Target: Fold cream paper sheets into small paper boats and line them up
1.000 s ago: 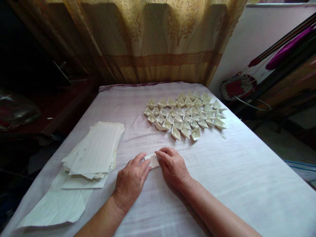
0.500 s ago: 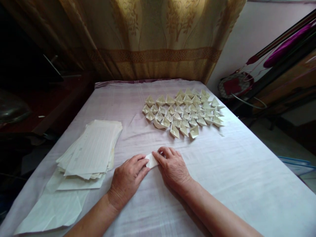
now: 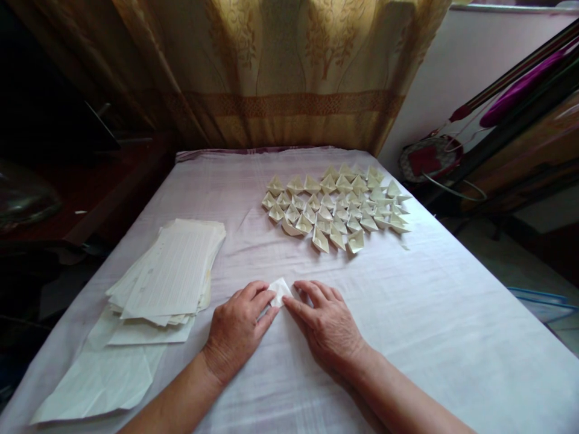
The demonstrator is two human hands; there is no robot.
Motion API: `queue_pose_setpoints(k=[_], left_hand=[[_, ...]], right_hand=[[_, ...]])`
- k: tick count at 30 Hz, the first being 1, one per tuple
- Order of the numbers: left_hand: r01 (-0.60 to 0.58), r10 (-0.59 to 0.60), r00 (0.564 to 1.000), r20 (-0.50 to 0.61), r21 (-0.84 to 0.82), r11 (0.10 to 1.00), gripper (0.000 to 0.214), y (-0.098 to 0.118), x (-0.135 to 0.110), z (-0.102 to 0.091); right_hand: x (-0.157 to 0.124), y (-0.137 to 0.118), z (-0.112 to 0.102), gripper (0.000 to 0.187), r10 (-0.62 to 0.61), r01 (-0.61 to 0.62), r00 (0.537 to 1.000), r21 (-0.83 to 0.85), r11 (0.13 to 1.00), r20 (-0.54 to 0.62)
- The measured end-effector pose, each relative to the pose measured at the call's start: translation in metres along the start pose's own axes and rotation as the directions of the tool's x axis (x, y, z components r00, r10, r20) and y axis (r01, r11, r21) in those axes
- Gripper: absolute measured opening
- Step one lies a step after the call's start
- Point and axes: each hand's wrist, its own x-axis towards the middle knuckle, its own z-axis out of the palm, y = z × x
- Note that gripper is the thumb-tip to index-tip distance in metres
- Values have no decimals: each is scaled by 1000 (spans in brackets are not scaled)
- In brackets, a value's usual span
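Note:
A small folded piece of white paper (image 3: 280, 289) lies on the white cloth of the table (image 3: 429, 313), near the front middle. My left hand (image 3: 237, 328) rests palm down with its fingertips pressing the paper's left side. My right hand (image 3: 328, 325) lies beside it, fingers stretched flat, fingertips touching the paper's right edge. Further back sits a cluster of several folded paper boats (image 3: 337, 208). A stack of lined paper sheets (image 3: 169, 274) lies to the left of my hands.
A larger loose sheet (image 3: 99, 380) sticks out under the stack at the front left. A patterned curtain (image 3: 280, 66) hangs behind the table. Dark furniture stands at the left, and a rack with a purple object (image 3: 520, 90) at the right.
The small paper has turned so that a corner points away from me. My right hand has slid a little right and flattened; my left hand stays on the paper.

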Motion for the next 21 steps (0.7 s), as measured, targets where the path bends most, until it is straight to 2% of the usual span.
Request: queue_pose_setpoints(k=[3,8,14,18,21], left_hand=[[-34,36,999,-27,40,999,18,1,-2,0],[-55,57,998,-35,62,997,22,2,-3,0],[-112,115,993,-23,121,986,28,2,-5,-2],[-210,206,978,41,207,955,31,3,-8,-8],[-256,238,966,105,212,943,34,0,-10,-13]], right_hand=[[1,1,-2,34,-2,2,1000,-1,1000,12],[0,1,-4,34,-46,46,998,0,999,-31],[1,-3,-6,29,-16,11,999,-91,996,-52],[5,-5,-5,25,-13,6,998,-100,995,-68],[6,-4,-5,25,-21,16,998,-72,997,-57]])
